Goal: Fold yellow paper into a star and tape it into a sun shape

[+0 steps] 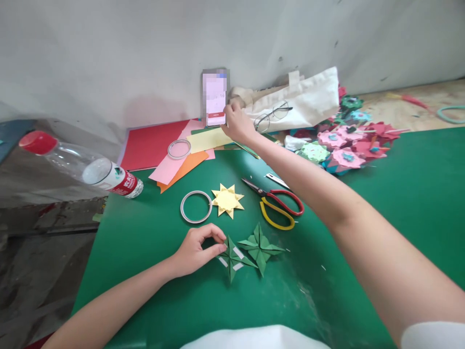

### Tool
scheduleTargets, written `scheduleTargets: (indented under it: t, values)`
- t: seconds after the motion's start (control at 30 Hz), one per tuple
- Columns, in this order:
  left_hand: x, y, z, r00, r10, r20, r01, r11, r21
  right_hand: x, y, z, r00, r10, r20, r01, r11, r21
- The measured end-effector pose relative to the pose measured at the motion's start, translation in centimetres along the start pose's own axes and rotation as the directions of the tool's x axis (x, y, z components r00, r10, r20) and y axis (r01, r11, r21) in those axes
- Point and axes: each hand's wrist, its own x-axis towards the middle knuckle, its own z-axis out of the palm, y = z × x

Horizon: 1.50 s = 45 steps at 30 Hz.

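Note:
My left hand (198, 249) pinches the left tip of a folded green paper star (231, 261) between thumb and fingers. White strips of tape lie on that star. Touching it on the right is a second green paper star (260, 248). Farther forward, my right hand (239, 121) reaches to the lower right edge of an upright phone (215, 97). Its fingers are curled together, and what they hold, if anything, is hidden. A yellow paper star (227, 200) lies beyond my left hand, beside a roll of tape (182, 207).
Scissors (271, 195) and a white cutter (276, 181) lie under my right forearm. Coloured paper (152, 145) carries another tape roll (169, 151). A plastic bottle (98, 169) leans at left. Glasses (269, 121) rest on a cloth bag (312, 99), near paper flowers (347, 158).

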Motion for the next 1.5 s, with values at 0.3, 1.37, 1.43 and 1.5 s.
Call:
scheduleTargets:
  t: [0.3, 1.37, 1.43, 1.5]
  values:
    - [-0.1, 0.2, 0.0, 1.0, -0.023, 0.009, 0.023, 0.999, 0.037, -4.1, 7.6, -4.1, 0.945, -0.328, 0.003, 0.325, 0.936, -0.138]
    - [-0.1, 0.5, 0.0, 1.0, -0.001, 0.03, 0.0, 1.0, 0.026, 3.5, 2.8, -0.1, 0.997, -0.066, -0.031, 0.055, 0.96, -0.274]
    - [-0.1, 0.4, 0.0, 0.999, 0.003, 0.034, -0.004, 1.0, 0.025, 3.9, 3.0, -0.1, 0.998, -0.056, -0.031, 0.045, 0.964, -0.264]
    - [-0.1, 0.5, 0.0, 0.999, 0.006, 0.036, -0.007, 0.999, 0.031, 4.2, 3.2, -0.1, 0.998, -0.05, -0.029, 0.041, 0.968, -0.246]
